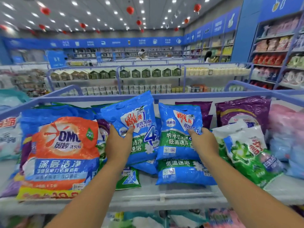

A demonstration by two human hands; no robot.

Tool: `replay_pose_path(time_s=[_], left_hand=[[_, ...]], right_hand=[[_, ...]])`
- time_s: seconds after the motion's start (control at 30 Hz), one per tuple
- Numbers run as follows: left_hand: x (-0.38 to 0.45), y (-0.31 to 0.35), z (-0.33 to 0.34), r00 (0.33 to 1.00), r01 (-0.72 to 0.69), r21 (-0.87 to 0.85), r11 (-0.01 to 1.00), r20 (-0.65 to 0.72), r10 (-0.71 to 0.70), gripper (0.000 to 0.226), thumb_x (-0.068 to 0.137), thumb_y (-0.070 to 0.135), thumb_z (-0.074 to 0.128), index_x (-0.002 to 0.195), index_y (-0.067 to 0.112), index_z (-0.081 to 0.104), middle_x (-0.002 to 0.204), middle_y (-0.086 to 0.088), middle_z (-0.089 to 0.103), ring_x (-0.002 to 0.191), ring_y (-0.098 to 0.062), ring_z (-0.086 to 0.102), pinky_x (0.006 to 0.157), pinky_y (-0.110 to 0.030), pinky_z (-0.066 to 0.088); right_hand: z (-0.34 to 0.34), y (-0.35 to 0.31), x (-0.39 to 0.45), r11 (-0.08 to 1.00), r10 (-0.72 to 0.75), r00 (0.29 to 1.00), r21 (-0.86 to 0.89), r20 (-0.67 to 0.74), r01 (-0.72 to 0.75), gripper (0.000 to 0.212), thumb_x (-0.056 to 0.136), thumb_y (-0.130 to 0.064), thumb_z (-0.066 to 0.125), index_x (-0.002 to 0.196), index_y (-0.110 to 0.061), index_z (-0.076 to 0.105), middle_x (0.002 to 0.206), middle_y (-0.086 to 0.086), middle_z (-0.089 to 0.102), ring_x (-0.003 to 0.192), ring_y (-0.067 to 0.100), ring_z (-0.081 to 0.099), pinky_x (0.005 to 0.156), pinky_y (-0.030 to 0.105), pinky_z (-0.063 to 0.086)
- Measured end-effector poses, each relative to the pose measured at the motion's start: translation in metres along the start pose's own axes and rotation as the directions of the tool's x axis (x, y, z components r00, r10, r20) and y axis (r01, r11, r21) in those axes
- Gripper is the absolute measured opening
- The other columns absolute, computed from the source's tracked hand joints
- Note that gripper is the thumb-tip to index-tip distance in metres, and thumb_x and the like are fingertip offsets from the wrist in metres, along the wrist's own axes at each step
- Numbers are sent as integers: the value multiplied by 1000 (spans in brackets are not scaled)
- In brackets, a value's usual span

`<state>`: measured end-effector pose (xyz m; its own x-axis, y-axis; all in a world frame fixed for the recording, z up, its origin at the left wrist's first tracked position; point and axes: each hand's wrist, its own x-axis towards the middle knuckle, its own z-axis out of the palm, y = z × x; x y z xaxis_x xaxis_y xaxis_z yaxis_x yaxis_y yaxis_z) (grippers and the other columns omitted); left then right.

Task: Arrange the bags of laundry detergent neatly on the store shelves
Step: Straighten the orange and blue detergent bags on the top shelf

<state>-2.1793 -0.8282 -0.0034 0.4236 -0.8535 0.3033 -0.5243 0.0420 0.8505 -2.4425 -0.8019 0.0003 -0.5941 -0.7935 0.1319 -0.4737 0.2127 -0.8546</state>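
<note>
- The left hand [119, 142] grips the lower left part of a blue bag [131, 122], thumb across the printed front and the other fingers out of sight behind it. The bag stands nearly upright, its long axis running up and away from the hand, with the top tipped slightly to the left.
- The right hand [203, 140] holds a second blue bag [178, 130] of the same brand at its right edge, thumb on the front. This bag also stands up, leaning back a little, just beside the first with a narrow gap between them.
- Both bags lie straight ahead of the hands and above them, each hand on the outer side of its own bag, so neither hand is clearly nearer the work.
- Under the held pair, more blue bags [184, 171] of the same kind lie flat on the shelf [164, 197], their printed fronts facing up.
- In my judgement the coming move turns on that gap and the tilt: bring the two bags parallel and set them down squarely over the flat ones.
- Further out, a large orange and blue bag [60, 153] leans at the left, a green and white bag [246, 153] lies at the right, and purple bags [243, 111] stand behind.
</note>
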Motion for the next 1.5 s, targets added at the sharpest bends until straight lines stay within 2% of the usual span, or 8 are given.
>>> replay_pose_path(time_s=[0.23,0.4,0.53,0.77,0.87,0.97,1.1,1.5], left_hand=[[-30,-3,-28,986,-163,179,970,-2,166,105,88,49,69,158,8,2,163,-17,19,148,-32,25,117,-44,30],[-44,-14,-56,923,-380,260,888,176,343,87,95,34,65,160,22,8,167,-7,-8,154,-26,5,122,-39,20],[-54,-22,-106,853,-518,127,846,156,499,47,98,31,59,144,26,47,145,11,47,128,1,40,107,-23,36],[3,-113,-227,912,-266,247,932,-248,326,47,83,29,78,123,13,57,119,-6,56,115,-27,50,100,-36,37],[18,-136,-257,998,14,22,1000,56,-15,62,83,43,76,132,15,49,125,-3,57,110,-20,55,90,-34,45],[23,-144,-274,875,175,29,984,455,-169,44,88,51,68,120,25,54,98,16,59,80,3,52,64,-19,43],[35,-157,-277,799,195,-126,973,595,-83,55,80,42,81,123,30,48,113,14,62,93,1,59,67,-8,46],[29,-107,-305,936,30,-481,876,321,144,66,67,58,81,124,42,52,116,16,68,106,-7,67,92,-40,58]], right_hand=[[-1,-9,-31,813,-541,826,-352,-159,465,47,88,-17,66,134,-11,55,137,13,50,125,35,48,98,51,47],[30,-26,-81,754,-648,760,-95,51,650,40,95,-4,53,135,-7,61,147,8,49,138,26,38,116,42,32],[48,-47,-123,723,-683,723,-43,107,690,39,95,-12,61,133,-10,61,142,4,54,136,24,43,115,40,34],[120,-110,-219,907,-405,831,279,381,314,38,95,-33,65,130,-17,60,116,-8,63,98,5,61,85,26,49],[157,-132,-247,967,-238,812,206,532,149,60,91,-44,68,141,-22,44,128,-10,52,116,19,55,87,30,42],[175,-135,-254,969,-163,851,245,500,42,65,84,-42,77,137,-25,43,127,-15,54,117,21,53,90,34,45],[183,-128,-259,932,-94,898,356,430,-72,62,79,-36,83,132,-22,55,127,-4,66,108,20,63,88,40,50],[142,-189,-263,729,-325,896,684,303,33,20,90,-22,72,108,-27,67,105,-1,77,95,27,74,86,57,58]])
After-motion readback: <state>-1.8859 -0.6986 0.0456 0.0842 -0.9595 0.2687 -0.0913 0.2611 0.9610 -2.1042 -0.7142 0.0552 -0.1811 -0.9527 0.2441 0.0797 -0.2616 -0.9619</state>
